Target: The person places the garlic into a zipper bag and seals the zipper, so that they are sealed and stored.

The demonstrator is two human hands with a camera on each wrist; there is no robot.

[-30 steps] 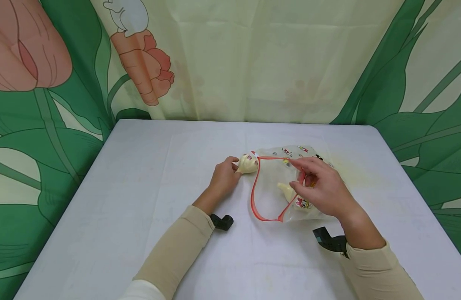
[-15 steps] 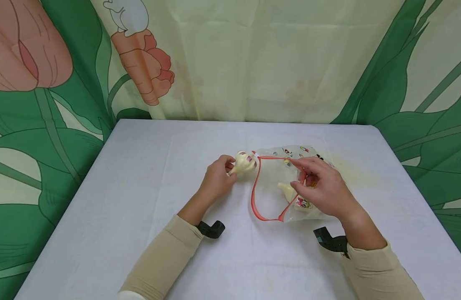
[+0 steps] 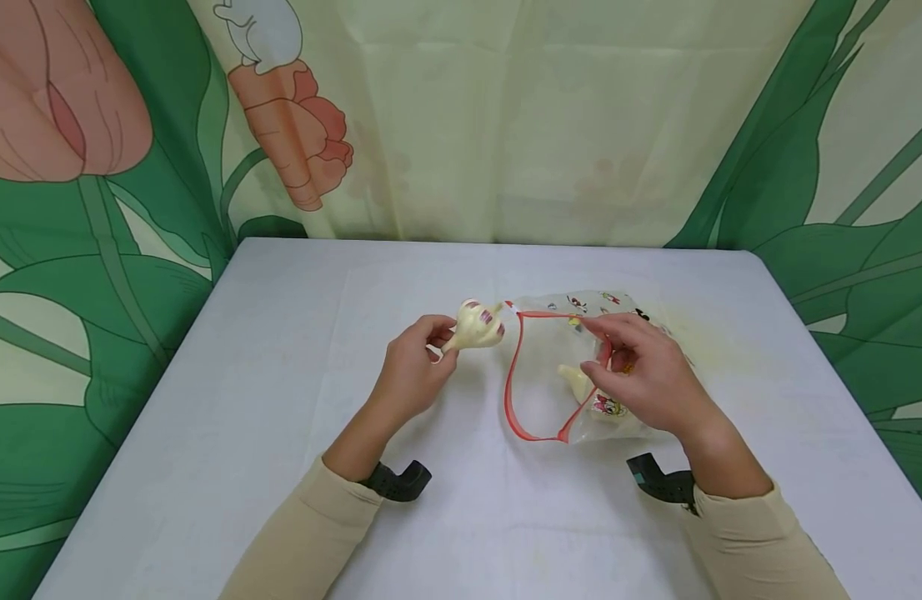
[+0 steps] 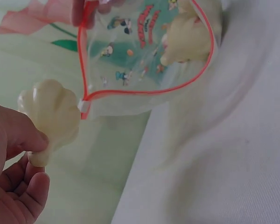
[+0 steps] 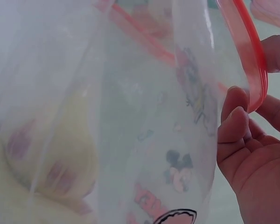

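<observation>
My left hand [image 3: 418, 362] pinches a cream garlic bulb [image 3: 478, 325] with purple patches by its stem, just left of the bag's mouth. The left wrist view shows the bulb [image 4: 53, 109] between thumb and fingers, beside the white zip slider [image 4: 84, 106]. My right hand [image 3: 648, 371] holds the red zip edge of a clear plastic bag [image 3: 543, 383] with cartoon prints, keeping its mouth wide. Inside lies more garlic [image 3: 573, 382], partly hidden by the right hand; through the plastic the right wrist view shows purple-marked garlic [image 5: 56, 158].
A white cloth covers the table [image 3: 243, 375], and the bag lies right of its middle. Behind stands a curtain [image 3: 551, 125] printed with leaves, a tulip and a rabbit on a carrot. Each wrist wears a black camera mount [image 3: 401, 482].
My left hand has drawn the garlic bulb left, away from the bag's mouth, and turned it a little. The right hand and the bag have stayed almost still.
</observation>
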